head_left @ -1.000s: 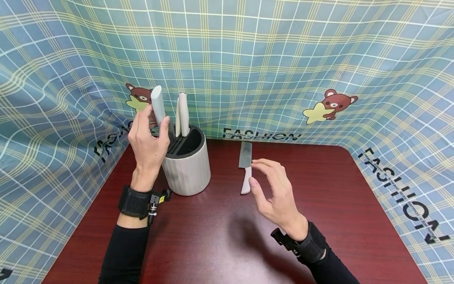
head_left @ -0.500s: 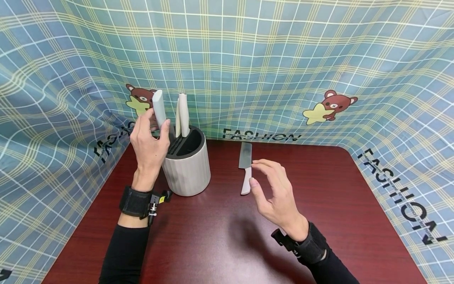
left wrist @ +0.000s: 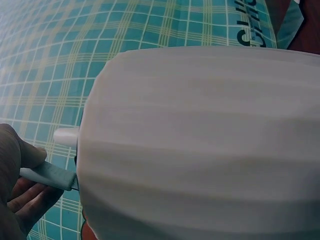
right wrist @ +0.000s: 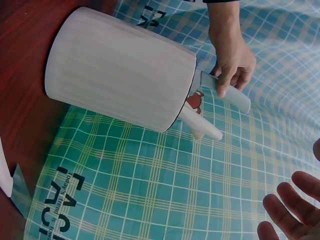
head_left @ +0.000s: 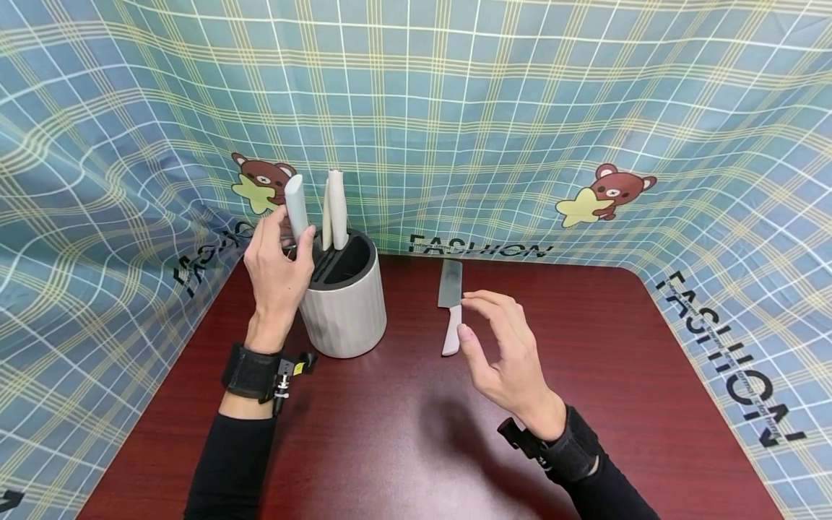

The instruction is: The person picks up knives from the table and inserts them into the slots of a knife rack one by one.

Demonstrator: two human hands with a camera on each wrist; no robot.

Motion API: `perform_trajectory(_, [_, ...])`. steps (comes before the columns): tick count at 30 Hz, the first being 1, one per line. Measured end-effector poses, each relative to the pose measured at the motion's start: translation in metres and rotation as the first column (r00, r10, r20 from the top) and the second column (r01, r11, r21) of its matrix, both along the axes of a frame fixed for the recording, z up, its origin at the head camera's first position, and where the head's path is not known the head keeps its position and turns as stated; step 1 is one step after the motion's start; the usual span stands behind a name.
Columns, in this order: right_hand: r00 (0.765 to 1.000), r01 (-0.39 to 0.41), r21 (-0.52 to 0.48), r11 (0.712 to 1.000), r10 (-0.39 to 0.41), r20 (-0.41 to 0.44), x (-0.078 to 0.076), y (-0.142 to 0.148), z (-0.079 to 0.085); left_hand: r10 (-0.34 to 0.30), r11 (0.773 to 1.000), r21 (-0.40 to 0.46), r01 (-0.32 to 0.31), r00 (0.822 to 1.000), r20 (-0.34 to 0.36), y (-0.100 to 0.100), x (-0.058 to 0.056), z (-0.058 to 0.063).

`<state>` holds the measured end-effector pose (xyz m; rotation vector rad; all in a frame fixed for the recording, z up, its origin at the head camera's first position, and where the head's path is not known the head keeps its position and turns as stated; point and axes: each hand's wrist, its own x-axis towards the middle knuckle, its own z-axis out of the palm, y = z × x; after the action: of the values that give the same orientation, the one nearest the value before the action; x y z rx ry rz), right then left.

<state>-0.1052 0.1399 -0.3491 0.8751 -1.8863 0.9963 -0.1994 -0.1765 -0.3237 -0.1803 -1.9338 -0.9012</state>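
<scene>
With thumb and fingers my left hand pinches the pale blue handle of a knife. Its blade goes down into the left side of a ribbed, off-white knife holder with a dark slotted top. In the right wrist view a short stretch of that blade shows above the rim. Two cream handles stand upright in the same holder. A small cleaver with a white handle lies on the table. Just right of it hovers my right hand, fingers loosely bent, holding nothing.
The dark red wooden table bears the holder at its back left. A blue plaid curtain with bear prints hangs round the back and both sides, close behind the holder. Each wrist wears a black strap with a small camera.
My left hand has moved down and slightly right, and the blue-handled knife has sunk deeper into the holder. The right hand and the cleaver have stayed in place.
</scene>
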Motion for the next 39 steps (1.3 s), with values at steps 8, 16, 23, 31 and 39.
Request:
perform_trajectory(8, [1.000,0.009,-0.002,1.000,-0.009,0.001,0.000,0.001,-0.001,0.007,1.000,0.001,-0.007,1.000,0.022,-0.001,-0.001,-0.008])
perform_trajectory(16, [1.000,0.016,-0.002,1.000,-0.016,-0.002,0.000,0.002,-0.002,-0.004,1.000,-0.011,0.005,0.999,0.032,-0.001,-0.001,-0.015])
perform_trajectory(23, [1.000,0.015,-0.011,1.000,-0.015,-0.002,-0.001,0.003,-0.002,0.012,1.000,-0.008,-0.011,0.999,0.047,-0.001,-0.001,-0.021])
perform_trajectory(31, [1.000,0.018,-0.012,1.000,-0.018,0.005,-0.001,0.004,-0.003,0.018,1.000,-0.008,-0.018,0.998,0.062,-0.001,-0.002,-0.020])
perform_trajectory(39, [1.000,0.027,-0.013,1.000,-0.027,0.004,-0.001,0.005,-0.003,0.012,1.000,-0.008,-0.011,0.997,0.078,-0.001,-0.001,-0.020])
